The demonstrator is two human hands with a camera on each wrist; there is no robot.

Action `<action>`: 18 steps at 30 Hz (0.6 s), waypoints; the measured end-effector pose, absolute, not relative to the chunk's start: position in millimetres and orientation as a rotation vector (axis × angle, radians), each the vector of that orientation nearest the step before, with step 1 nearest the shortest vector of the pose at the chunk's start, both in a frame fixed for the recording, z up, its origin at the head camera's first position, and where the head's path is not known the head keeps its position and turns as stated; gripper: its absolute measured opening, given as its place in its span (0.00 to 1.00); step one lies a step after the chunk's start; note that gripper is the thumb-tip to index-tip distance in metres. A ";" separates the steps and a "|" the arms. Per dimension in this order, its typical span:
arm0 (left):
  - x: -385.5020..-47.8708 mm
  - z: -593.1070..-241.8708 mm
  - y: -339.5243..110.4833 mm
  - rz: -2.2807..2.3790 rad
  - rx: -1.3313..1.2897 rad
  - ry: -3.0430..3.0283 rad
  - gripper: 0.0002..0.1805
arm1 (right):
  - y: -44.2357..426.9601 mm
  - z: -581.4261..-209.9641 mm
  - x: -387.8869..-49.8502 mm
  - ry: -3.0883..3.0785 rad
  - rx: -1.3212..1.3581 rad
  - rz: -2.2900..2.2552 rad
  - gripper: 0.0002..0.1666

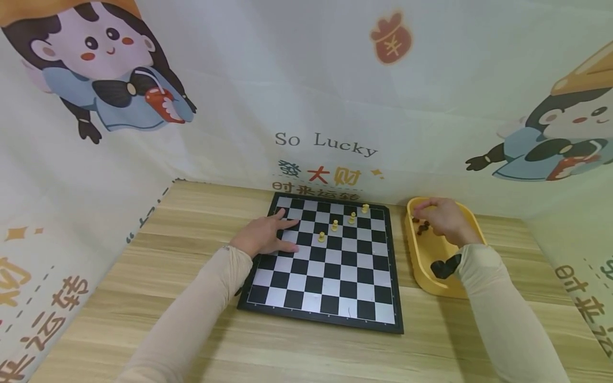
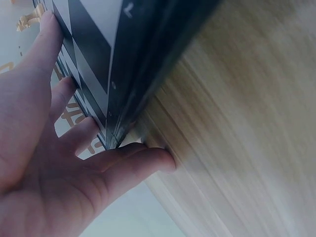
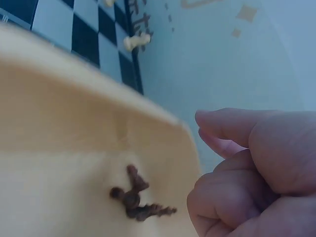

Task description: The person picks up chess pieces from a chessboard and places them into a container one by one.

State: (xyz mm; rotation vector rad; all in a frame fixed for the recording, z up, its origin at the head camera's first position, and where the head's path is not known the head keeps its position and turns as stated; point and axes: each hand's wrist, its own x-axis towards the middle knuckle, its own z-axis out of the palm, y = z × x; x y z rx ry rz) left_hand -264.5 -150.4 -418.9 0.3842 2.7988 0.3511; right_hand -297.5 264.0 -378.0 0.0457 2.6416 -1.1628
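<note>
A black-and-white chessboard lies on the wooden table, with several pale yellow chess pieces standing in a diagonal row toward its far right corner. My left hand rests spread at the board's left edge. In the left wrist view, its thumb and some fingers lie over the board and the others reach past the rim. Over the far end of a yellow tray is my right hand, thumb and forefinger close together, other fingers curled. Whether a piece sits between them is hidden. Dark brown chess pieces lie in the tray.
A printed cloth backdrop rises behind and at both sides of the table. The tray stands to the right of the board, its raised wall between the two. A black device is at the right wrist.
</note>
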 end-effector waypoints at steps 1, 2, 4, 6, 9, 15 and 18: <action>-264.6 -419.1 -150.3 0.350 0.386 2.798 0.45 | 262.1 -376.1 -296.7 2.638 0.043 -1.169 0.25; -264.4 -419.1 -150.5 0.349 0.390 2.799 0.45 | 260.1 -374.5 -296.2 2.637 0.038 -1.180 0.25; -264.2 -419.4 -150.5 0.350 0.389 2.797 0.45 | 255.1 -371.3 -295.0 2.640 0.032 -1.195 0.25; -263.8 -419.6 -150.6 0.353 0.392 2.800 0.45 | 249.2 -368.0 -293.6 2.650 0.030 -1.201 0.25; -263.6 -419.5 -150.3 0.357 0.391 2.801 0.45 | 239.6 -363.8 -291.4 2.661 0.034 -1.216 0.24; -263.2 -419.4 -149.7 0.370 0.385 2.801 0.45 | 223.2 -361.1 -287.8 2.639 0.004 -1.269 0.22; -262.5 -418.9 -150.1 0.388 0.382 2.805 0.45 | 213.9 -362.1 -284.5 2.623 -0.020 -1.308 0.21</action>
